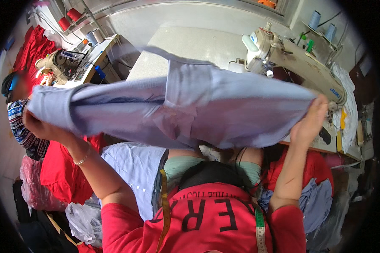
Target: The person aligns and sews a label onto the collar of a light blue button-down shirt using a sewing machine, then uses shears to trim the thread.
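A pale blue cloth garment (245, 105) stretches before a broad white bench (177, 40), fingers of left hand (40, 126) and right hand (309, 122) clamped on its ends; a level pull should ease the bunched middle. A beige metal sewing machine (302, 63) crowds the bench's right; nearer than the bench, a yellow tape measure (165, 206) could snag.

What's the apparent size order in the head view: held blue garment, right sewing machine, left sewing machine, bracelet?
Blue garment
Right sewing machine
Left sewing machine
Bracelet
Machines' true sizes unsure: distances differ.
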`<state>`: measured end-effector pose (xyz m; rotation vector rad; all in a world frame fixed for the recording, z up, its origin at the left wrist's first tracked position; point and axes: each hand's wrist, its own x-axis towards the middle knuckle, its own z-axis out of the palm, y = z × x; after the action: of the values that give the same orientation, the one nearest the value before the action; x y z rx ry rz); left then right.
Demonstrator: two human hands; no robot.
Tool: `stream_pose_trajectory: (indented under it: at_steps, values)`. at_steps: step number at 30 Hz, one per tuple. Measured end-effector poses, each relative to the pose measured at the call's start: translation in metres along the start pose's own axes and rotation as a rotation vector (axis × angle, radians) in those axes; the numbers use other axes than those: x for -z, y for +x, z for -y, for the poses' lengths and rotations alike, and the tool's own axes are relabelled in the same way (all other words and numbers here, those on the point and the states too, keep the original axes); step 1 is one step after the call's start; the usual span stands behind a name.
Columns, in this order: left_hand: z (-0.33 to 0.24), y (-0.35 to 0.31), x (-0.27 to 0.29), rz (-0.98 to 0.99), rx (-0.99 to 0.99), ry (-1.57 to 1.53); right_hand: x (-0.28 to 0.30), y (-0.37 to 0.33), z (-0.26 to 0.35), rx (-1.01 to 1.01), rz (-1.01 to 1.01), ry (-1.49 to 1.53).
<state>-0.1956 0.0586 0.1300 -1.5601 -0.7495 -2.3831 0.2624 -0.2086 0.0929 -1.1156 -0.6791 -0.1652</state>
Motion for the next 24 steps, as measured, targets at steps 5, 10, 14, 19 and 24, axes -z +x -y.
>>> stream_pose_trajectory:
  at_steps: [5,10,14,19,24]
  values:
    - [-0.017,0.061,-0.043,-0.073,-0.109,-0.255,0.034,0.072,0.075,0.704,-0.184,-0.225]
    - [0.011,0.027,-0.136,0.006,-0.126,-0.143,0.066,0.124,0.097,1.254,-0.176,-0.555]
    - [0.037,-0.072,-0.179,0.433,0.14,-0.058,0.071,0.098,0.018,1.245,-0.032,-0.861]
    - [0.094,-0.21,-0.178,1.103,1.253,-0.141,0.086,0.027,-0.086,0.557,0.57,-1.571]
    - [0.11,-0.205,-0.18,0.998,1.734,-0.83,0.049,-0.015,-0.088,0.325,0.644,-1.127]
